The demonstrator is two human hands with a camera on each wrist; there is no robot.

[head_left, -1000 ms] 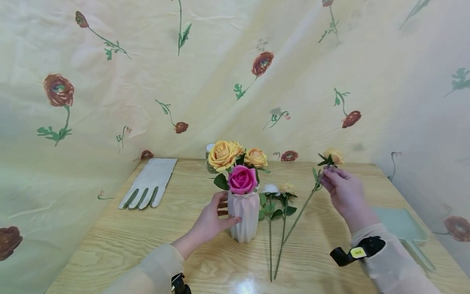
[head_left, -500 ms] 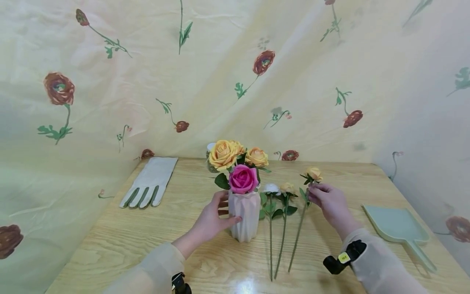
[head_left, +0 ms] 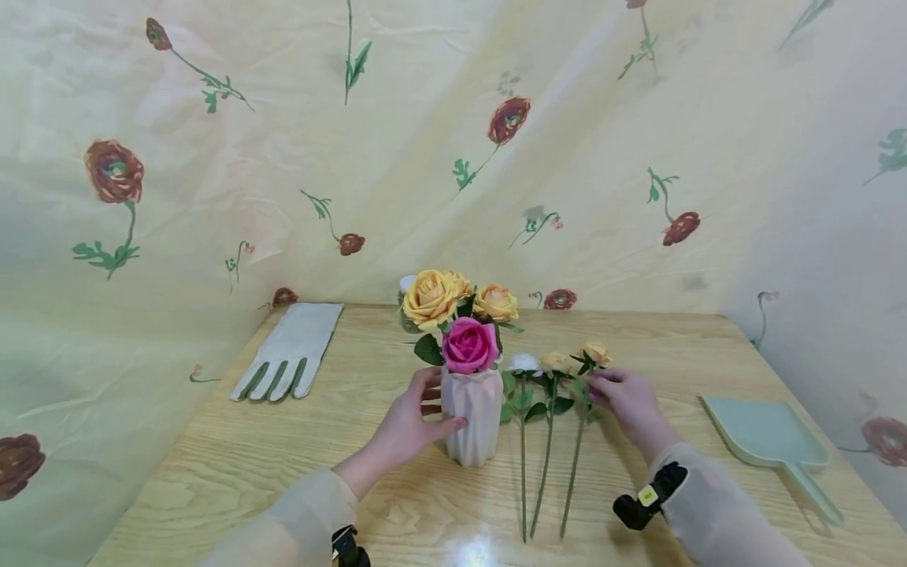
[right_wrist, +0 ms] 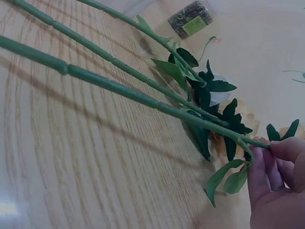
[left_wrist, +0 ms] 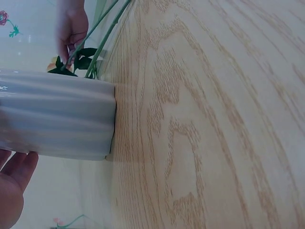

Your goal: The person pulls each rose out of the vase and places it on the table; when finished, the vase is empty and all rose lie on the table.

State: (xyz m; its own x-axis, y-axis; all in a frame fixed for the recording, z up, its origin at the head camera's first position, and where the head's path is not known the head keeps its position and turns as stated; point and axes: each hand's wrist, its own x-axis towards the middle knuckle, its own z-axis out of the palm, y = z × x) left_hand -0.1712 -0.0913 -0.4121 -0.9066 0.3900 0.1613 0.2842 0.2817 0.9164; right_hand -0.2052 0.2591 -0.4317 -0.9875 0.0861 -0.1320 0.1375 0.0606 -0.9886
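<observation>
The vase (head_left: pixel 470 421) stands upright, holding a pink rose (head_left: pixel 471 345) among other blooms. The left hand (head_left: pixel 407 417) grips its left side, thumb in front. To the vase's right, the right hand (head_left: pixel 627 398) pinches a yellow rose (head_left: pixel 597 353) by the stem, just below the flower head. Between that rose and the vase lie a white flower (head_left: pixel 524 363) and a second yellow rose (head_left: pixel 556 362). Possible faults: crowded leaves could snag, dragging neighbouring stems askew; uneven pressure from the left hand could tip the probably top-heavy vase.
</observation>
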